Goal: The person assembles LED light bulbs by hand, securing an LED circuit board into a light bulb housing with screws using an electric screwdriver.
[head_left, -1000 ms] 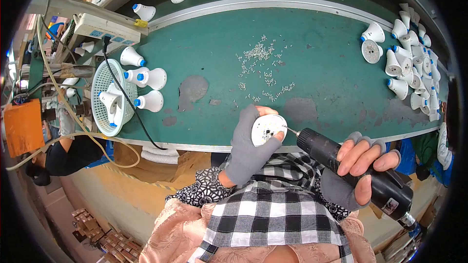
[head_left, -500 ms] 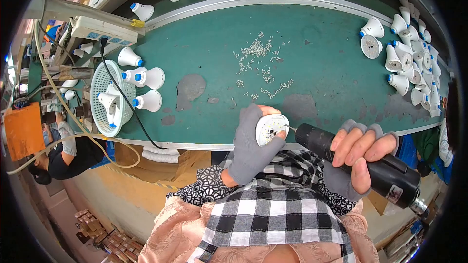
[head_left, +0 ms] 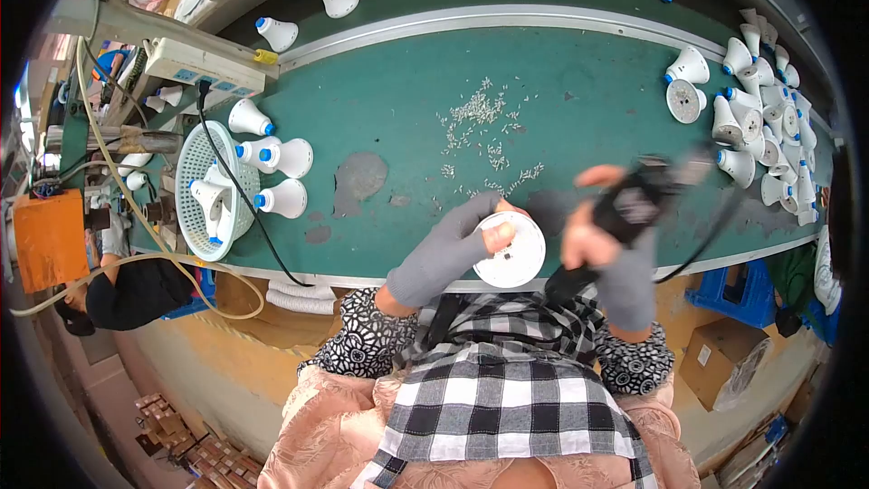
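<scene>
My left hand (head_left: 453, 249), in a grey fingerless glove, grips a white LED bulb body (head_left: 520, 263) near the front edge of the table. Its round face is turned up, with a small dark part near the middle and my thumb pressed on the rim. My right hand (head_left: 602, 240), gloved alike and smeared by motion, is wrapped round a black electric screwdriver (head_left: 634, 199). The tool slants to the right of the bulb body, apart from it; its bit cannot be made out. Beyond both hands, many tiny pale screws (head_left: 480, 109) lie scattered on the green table (head_left: 588, 63).
Several white bulb bodies (head_left: 738, 167) with blue ends crowd the right side. At left, a pale green plastic basket (head_left: 186, 204) holds more, with others beside it. A black cord (head_left: 237, 190) runs down from a power strip (head_left: 199, 68). A person (head_left: 136, 294) sits at far left.
The screwdriver has come away from the bulb body and swung from pointing left to a steep slant. The bulb body's face has turned more toward me. My view has shifted slightly.
</scene>
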Available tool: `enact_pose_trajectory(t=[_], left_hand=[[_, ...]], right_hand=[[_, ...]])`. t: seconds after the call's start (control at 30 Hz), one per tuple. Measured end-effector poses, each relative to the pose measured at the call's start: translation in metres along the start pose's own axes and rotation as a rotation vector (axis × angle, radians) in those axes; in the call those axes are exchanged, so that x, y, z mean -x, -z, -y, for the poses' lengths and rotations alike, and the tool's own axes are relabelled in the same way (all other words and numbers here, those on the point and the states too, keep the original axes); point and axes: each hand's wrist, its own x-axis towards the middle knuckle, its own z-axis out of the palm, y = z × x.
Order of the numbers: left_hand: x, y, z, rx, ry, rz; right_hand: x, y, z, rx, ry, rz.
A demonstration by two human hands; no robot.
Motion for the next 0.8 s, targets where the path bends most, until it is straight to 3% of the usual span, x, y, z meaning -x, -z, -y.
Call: enact_pose_trajectory(t=[0.1, 0.17, 0.3, 0.57, 0.7, 0.8], left_hand=[[-0.004, -0.002, -0.009, 0.132, -0.013, -0.01], [-0.006, -0.006, -0.011, 0.264, -0.087, -0.095], [-0.005, -0.027, -0.007, 0.041, -0.255, -0.26], [-0.005, -0.031, 0.014, 0.399, -0.107, -0.448], [0.003, -0.008, 0.012, 0.438, -0.156, -0.501], [0.004, -0.004, 0.011, 0.371, -0.16, -0.457]], right_hand=[[0.001, -0.015, -0.021, -0.118, -0.16, 0.121], [0.003, -0.02, -0.036, -0.165, -0.179, 0.041], [0.004, -0.027, -0.05, -0.294, -0.156, -0.056], [0.004, -0.024, -0.044, -0.307, -0.146, -0.043], [-0.014, -0.007, -0.014, -0.397, 0.45, -0.181], [-0.043, 0.0, -0.011, -0.402, 0.678, -0.41]])
